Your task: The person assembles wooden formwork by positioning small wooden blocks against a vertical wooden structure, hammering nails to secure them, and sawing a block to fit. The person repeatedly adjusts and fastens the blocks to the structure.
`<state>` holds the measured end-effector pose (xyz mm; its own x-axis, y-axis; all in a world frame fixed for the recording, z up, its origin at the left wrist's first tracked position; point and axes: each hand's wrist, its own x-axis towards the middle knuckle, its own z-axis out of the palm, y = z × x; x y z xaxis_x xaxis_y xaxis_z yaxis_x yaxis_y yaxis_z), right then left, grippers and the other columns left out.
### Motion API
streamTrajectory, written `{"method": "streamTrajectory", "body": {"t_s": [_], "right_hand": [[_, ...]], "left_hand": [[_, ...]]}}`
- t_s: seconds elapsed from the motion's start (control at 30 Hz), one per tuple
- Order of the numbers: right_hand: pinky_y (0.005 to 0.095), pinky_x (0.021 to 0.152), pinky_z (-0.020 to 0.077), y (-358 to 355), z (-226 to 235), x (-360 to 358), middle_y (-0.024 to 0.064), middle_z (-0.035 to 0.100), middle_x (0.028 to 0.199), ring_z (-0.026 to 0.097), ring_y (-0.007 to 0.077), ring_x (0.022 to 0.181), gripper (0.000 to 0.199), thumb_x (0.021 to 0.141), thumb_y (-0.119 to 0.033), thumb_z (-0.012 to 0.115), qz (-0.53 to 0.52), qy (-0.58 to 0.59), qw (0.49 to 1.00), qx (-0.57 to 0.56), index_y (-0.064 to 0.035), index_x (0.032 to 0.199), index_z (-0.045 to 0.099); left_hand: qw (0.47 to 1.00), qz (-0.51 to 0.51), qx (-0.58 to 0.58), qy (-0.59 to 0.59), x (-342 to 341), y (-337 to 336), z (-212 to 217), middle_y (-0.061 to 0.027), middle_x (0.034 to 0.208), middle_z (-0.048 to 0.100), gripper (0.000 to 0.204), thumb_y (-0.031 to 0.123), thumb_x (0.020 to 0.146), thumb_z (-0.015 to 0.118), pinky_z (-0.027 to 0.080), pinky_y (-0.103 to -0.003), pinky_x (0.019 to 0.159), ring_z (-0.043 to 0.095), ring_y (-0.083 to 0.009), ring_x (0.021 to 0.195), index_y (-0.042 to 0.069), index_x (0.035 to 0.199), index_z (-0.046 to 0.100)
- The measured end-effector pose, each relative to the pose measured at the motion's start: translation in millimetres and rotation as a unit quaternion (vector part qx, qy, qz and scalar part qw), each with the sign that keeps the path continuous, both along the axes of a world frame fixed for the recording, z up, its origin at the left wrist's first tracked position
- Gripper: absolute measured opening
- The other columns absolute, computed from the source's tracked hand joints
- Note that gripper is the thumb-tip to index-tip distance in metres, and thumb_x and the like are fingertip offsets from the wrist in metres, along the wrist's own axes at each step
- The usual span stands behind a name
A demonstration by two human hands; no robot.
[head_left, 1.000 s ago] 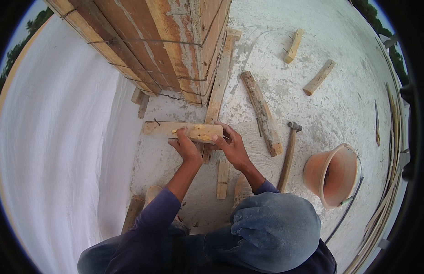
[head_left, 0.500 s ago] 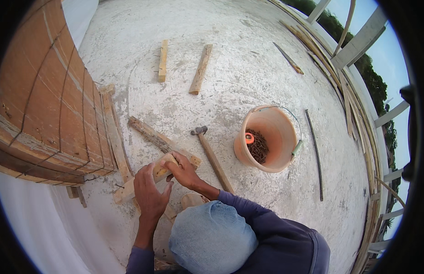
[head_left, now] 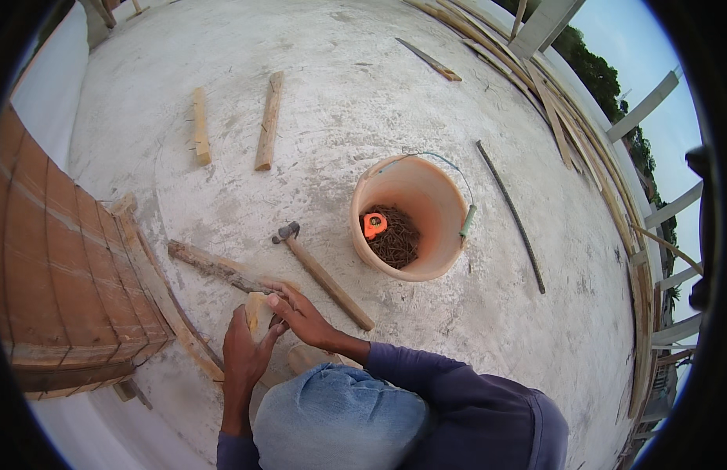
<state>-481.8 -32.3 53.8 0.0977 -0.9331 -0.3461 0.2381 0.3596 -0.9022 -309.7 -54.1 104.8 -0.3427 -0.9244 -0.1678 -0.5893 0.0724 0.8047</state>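
Concrete rooftop slab (head_left: 363,102), open sky.

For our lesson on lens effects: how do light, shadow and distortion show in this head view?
Head view: soft, even daylight on the concrete floor; only faint shadows beside the hammer and bucket; straight planks bow near the rim; black fisheye border all round.

The hammer (head_left: 324,274) lies between the bucket (head_left: 438,211) and the wooden formwork (head_left: 66,282).

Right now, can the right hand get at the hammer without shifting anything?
Probably yes. The right hand rests on the small wood block, and the hammer lies just beside it on bare concrete, handle end nearest, nothing lying across it. The left hand also grips the block.
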Motion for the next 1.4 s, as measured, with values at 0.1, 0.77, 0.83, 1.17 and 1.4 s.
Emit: {"method": "streamTrajectory", "body": {"t_s": [0.1,0.77,0.83,1.17,1.4], "right_hand": [[0.0333,0.080,0.0556,15.0,-2.3,-26.5,0.0141,0.070,0.108,0.067,0.0188,0.094,0.060,0.108,-0.043,0.060,-0.046,0.189,0.977,-0.089,0.0010,0.148,0.051],[0.0575,0.114,0.0338,120.9,-66.1,-103.2,0.0269,0.047,0.135,0.045,0.0446,0.126,0.060,0.099,-0.016,0.068,0.007,0.587,0.802,-0.107,0.0009,0.151,0.042],[0.0580,0.113,0.0339,115.5,-71.9,-104.9,0.0276,0.047,0.135,0.045,0.0451,0.125,0.057,0.100,-0.015,0.064,0.001,0.587,0.802,-0.112,0.0022,0.150,0.041],[0.0581,0.107,0.0362,160.7,-73.5,-181.5,0.0243,0.051,0.126,0.047,0.0413,0.117,0.051,0.105,-0.015,0.057,-0.056,0.679,0.727,-0.082,0.0015,0.151,0.041],[0.0540,0.103,0.0354,140.5,-80.0,-203.0,0.0196,0.049,0.112,0.044,0.0367,0.108,0.052,0.107,-0.018,0.058,-0.092,0.691,0.716,-0.045,-0.0032,0.155,0.045]], "left_hand": [[0.998,0.018,0.036,0.039,0.7,-1.4,-5.5,-0.0295,0.123,0.065,0.064,0.029,0.088,0.085,0.053,-0.050,0.093,0.066,-0.0442,0.114,-0.004,0.133,0.053],[0.994,0.062,-0.060,-0.073,0.6,-2.3,-23.5,-0.0303,0.118,0.063,0.080,0.055,0.098,0.069,0.054,-0.051,0.089,0.065,-0.0436,0.107,-0.010,0.140,0.050],[0.990,0.068,-0.076,-0.098,1.9,-4.2,-28.2,-0.0252,0.109,0.063,0.076,0.059,0.100,0.065,0.052,-0.050,0.084,0.065,-0.0383,0.098,-0.007,0.136,0.053],[0.974,0.077,-0.105,-0.186,16.9,-19.7,-63.2,-0.0175,0.104,0.061,0.063,0.052,0.094,0.074,0.046,-0.046,0.085,0.061,-0.0328,0.095,0.003,0.131,0.060],[0.979,0.061,-0.105,-0.162,11.5,-30.2,-68.5,-0.0179,0.104,0.063,0.066,0.052,0.092,0.077,0.048,-0.046,0.085,0.062,-0.0334,0.093,0.001,0.132,0.062]]}}
